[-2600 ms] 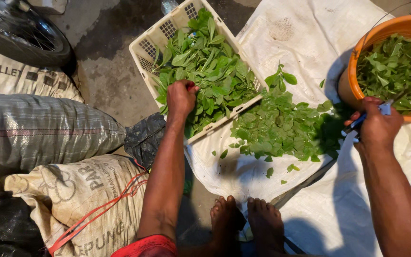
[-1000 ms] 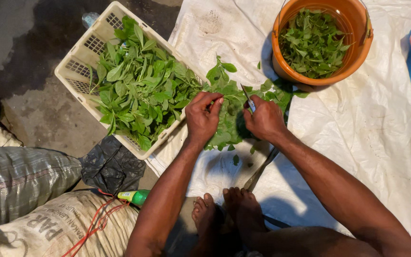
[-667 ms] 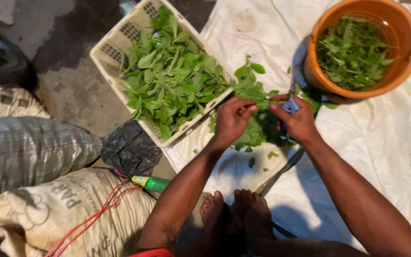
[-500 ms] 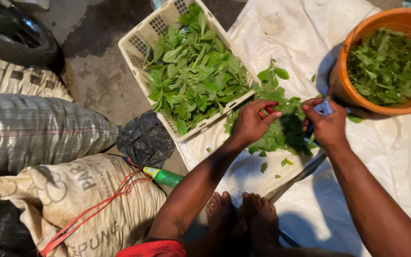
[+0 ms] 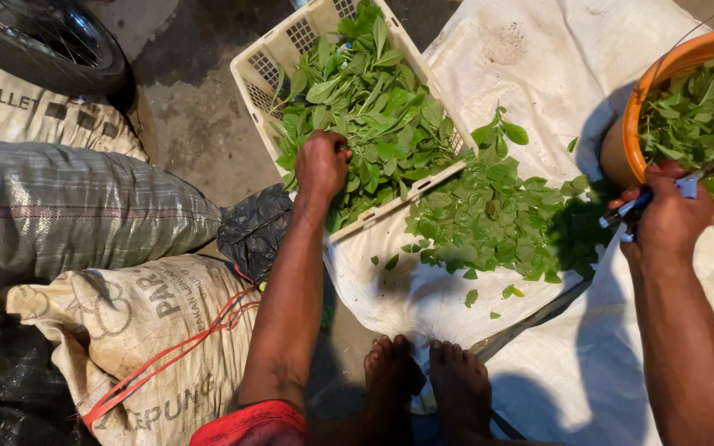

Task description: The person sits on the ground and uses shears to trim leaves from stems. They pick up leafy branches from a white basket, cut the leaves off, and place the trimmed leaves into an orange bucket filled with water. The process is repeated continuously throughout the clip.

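Observation:
My left hand (image 5: 321,163) reaches into a cream plastic crate (image 5: 259,70) full of leafy green stems (image 5: 373,107), fingers closed in the greens. My right hand (image 5: 669,216) is at the rim of an orange basin (image 5: 634,124) holding picked leaves (image 5: 696,111); it grips a small tool with a blue handle (image 5: 634,205). Between the hands, a pile of loose green leaves (image 5: 497,219) lies on a white woven sheet (image 5: 539,49).
Filled sacks (image 5: 84,206) and a tan sack with a red cord (image 5: 150,330) lie at my left. A black plastic bag (image 5: 254,227) sits by the crate. A wheel (image 5: 43,41) stands top left. My bare feet (image 5: 427,380) rest at the sheet's edge.
Both hands left the leaf pile: my left hand moved up into the crate, and my right hand swung out right to the orange basin. The view shifted left.

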